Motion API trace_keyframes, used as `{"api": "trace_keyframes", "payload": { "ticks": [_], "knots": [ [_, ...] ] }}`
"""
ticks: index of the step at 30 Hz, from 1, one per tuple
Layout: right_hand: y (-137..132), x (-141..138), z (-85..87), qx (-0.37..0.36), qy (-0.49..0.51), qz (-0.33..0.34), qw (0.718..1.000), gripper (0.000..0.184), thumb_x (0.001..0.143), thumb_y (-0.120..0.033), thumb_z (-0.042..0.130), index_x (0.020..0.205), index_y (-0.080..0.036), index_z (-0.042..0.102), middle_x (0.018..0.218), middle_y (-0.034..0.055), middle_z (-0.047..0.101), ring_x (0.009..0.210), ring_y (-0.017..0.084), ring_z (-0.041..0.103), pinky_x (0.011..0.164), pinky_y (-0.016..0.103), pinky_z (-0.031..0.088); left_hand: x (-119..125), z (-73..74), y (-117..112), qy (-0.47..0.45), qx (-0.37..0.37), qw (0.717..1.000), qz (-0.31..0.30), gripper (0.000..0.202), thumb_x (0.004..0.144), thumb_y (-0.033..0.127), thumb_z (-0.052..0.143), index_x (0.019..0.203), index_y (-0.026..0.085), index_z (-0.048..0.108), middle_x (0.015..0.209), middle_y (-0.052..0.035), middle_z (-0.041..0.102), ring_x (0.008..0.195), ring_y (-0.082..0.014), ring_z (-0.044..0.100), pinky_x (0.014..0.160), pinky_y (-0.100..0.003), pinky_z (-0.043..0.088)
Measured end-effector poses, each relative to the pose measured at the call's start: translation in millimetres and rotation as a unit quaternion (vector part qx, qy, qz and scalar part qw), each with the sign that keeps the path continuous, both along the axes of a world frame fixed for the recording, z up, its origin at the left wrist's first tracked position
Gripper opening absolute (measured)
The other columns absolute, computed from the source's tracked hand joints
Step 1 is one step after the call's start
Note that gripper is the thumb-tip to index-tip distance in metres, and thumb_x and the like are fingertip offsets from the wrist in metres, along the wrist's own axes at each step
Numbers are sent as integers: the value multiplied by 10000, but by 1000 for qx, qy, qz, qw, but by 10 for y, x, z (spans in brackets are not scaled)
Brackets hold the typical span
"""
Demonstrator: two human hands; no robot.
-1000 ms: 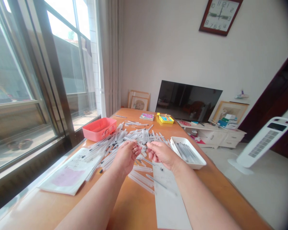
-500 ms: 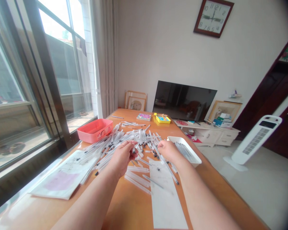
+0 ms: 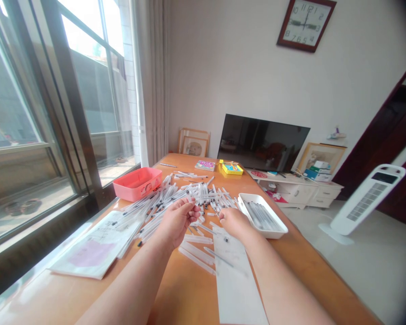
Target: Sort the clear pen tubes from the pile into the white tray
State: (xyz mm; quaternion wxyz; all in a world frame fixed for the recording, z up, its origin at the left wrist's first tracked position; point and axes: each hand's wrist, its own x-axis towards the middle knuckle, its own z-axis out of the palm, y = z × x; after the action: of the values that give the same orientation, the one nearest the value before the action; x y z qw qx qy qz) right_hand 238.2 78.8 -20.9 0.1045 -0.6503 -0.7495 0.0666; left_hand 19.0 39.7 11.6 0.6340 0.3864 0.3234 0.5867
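A loose heap of clear plastic tubes with black tips [image 3: 176, 198] covers the middle of the wooden table [image 3: 186, 298]. My left hand [image 3: 177, 222] is held above the heap's near edge, palm turned up and fingers curled; anything in it is too small to tell. My right hand [image 3: 232, 223] hangs knuckles up beside the heap, fingers curled, close to a white tray [image 3: 245, 203]. That tray holds clear tubes [image 3: 262, 215] lying side by side. A few loose tubes [image 3: 196, 257] lie below my left hand, next to a white paper strip [image 3: 237, 289].
A pink plastic box [image 3: 135, 192] stands at the table's left by the window. Printed papers [image 3: 94, 248] lie at the near left. A small book [image 3: 205, 165] and a yellow box [image 3: 232, 168] sit at the far end. The table's right edge runs beside the tray.
My right hand has moved back left from its position half a second ago, fingers now curled. A long tube below it then no longer shows there. My left hand has barely moved.
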Motion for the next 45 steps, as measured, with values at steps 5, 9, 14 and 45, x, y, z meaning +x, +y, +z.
{"api": "trace_keyframes", "payload": {
  "ticks": [5,9,14,45],
  "knots": [
    [18,10,-40,12,39,6,999,95,776,-131,576,802,-212,618,774,-3,645,695,134,535,610,238,267,-18,16,11,-22,-9,999,22,255,774,296,739,944,136,638,726,-35,624,587,-93,565,543,-189,435],
    [42,18,-78,18,87,11,996,76,739,-124,592,754,-197,604,730,-12,630,679,130,520,610,232,271,-33,41,27,-40,-39,997,49,268,759,253,741,977,133,642,666,-4,581,543,-73,521,513,-169,416],
    [69,58,-89,6,148,26,989,68,774,-175,582,755,-190,645,724,-6,652,678,142,542,610,227,314,-35,53,29,-39,-46,996,72,277,740,253,755,972,127,671,633,13,546,505,-58,481,477,-160,389],
    [-37,-252,14,144,29,28,989,152,897,-271,549,919,-230,694,949,74,682,968,230,572,832,314,392,-26,-4,54,-14,-31,995,95,354,674,365,825,904,143,674,628,46,513,474,-26,432,443,-158,299]
  ]
}}
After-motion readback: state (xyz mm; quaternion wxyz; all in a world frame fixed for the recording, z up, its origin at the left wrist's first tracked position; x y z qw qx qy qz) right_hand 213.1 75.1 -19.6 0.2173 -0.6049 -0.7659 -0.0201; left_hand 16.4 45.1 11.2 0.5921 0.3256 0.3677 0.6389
